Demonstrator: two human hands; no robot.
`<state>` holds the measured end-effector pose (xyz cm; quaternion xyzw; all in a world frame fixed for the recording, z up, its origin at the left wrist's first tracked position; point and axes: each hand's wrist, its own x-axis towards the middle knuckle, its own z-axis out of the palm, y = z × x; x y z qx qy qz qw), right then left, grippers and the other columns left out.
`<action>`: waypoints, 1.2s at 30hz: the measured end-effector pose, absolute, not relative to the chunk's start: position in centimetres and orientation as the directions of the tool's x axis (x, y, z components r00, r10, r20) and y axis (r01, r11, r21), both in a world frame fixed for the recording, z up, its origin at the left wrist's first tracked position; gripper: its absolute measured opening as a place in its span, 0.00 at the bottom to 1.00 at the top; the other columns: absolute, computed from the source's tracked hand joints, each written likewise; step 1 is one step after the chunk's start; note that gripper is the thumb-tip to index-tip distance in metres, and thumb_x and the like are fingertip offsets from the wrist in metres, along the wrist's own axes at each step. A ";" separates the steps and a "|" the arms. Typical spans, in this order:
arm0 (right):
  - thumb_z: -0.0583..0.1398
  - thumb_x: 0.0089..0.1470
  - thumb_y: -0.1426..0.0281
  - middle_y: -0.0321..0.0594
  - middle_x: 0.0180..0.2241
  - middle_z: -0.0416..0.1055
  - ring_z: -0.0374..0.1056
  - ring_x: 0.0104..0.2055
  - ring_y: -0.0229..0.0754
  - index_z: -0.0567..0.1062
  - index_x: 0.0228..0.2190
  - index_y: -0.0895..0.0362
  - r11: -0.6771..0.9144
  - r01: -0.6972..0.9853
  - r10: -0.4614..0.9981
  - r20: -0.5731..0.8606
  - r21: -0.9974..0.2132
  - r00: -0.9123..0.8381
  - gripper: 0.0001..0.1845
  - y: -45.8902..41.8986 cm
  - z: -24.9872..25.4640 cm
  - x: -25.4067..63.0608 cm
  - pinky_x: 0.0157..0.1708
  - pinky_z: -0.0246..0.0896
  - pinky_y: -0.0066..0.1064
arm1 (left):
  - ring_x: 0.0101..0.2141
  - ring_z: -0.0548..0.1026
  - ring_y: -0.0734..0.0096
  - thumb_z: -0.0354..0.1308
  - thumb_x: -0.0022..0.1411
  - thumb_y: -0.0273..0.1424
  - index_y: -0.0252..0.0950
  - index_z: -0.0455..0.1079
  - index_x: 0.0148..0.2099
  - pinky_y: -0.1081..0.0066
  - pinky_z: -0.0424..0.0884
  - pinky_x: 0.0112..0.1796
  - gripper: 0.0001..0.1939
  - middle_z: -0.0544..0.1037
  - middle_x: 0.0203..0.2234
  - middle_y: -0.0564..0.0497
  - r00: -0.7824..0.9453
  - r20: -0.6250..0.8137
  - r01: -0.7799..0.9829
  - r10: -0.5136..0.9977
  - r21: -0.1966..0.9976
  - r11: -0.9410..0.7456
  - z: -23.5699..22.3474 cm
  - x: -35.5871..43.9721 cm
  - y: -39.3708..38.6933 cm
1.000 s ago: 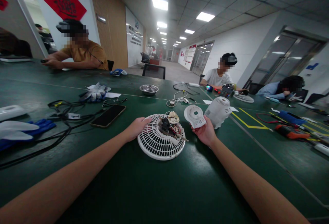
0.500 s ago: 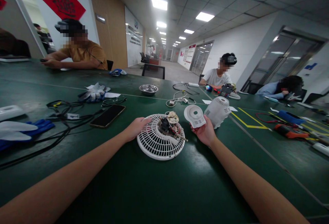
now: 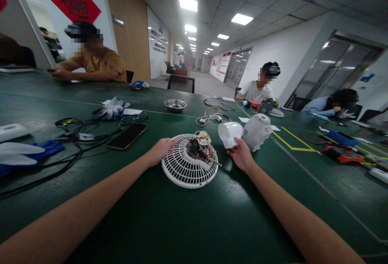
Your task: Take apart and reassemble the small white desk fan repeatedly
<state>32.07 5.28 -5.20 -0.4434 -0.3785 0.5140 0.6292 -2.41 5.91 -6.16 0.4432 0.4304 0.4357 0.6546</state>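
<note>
A white round fan grille [image 3: 184, 170] lies flat on the green table [image 3: 182, 223], with a bare motor and wiring [image 3: 198, 149] on its middle. My left hand [image 3: 160, 151] rests against the grille's left rim, fingers curled on it. My right hand [image 3: 241, 155] holds a white round cover [image 3: 230, 134] just right of the grille, turned so its smooth side shows. Behind that cover stands a white fan housing [image 3: 257, 130].
A black phone [image 3: 127, 136], tangled black cables [image 3: 75, 135], gloves [image 3: 111, 109] and a steel bowl [image 3: 175, 104] lie to the left and back. Tools and cables [image 3: 342, 151] sit at the right. Three people sit around the table's far sides.
My right hand has turned the white cover, so its vented face no longer shows. My left hand and the grille have stayed put.
</note>
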 end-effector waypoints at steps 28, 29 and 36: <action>0.73 0.33 0.66 0.46 0.50 0.72 0.67 0.49 0.55 0.75 0.50 0.53 0.446 0.477 0.771 0.596 -0.757 0.226 0.38 4.3 -4.5 31.9 0.48 0.66 0.47 | 0.28 0.79 0.69 0.61 0.65 0.35 0.31 0.73 0.40 0.71 0.76 0.30 0.10 0.81 0.30 0.47 0.255 -0.168 -0.167 0.952 0.963 0.214 -6.7 -2.6 6.3; 0.73 0.34 0.66 0.46 0.50 0.72 0.67 0.49 0.55 0.74 0.50 0.53 0.438 0.494 0.773 0.595 -0.751 0.220 0.38 4.3 -4.5 31.9 0.48 0.67 0.47 | 0.28 0.79 0.69 0.61 0.65 0.35 0.31 0.73 0.40 0.71 0.76 0.30 0.10 0.81 0.30 0.47 0.258 -0.167 -0.166 0.952 0.963 0.213 -6.7 -2.6 6.4; 0.74 0.33 0.65 0.46 0.49 0.72 0.67 0.49 0.55 0.75 0.51 0.53 0.433 0.492 0.777 0.590 -0.755 0.222 0.39 4.1 -4.4 31.8 0.48 0.67 0.47 | 0.29 0.80 0.68 0.61 0.65 0.35 0.31 0.73 0.40 0.71 0.76 0.31 0.10 0.81 0.30 0.46 0.250 -0.177 -0.167 0.952 0.960 0.223 -6.5 -2.5 6.2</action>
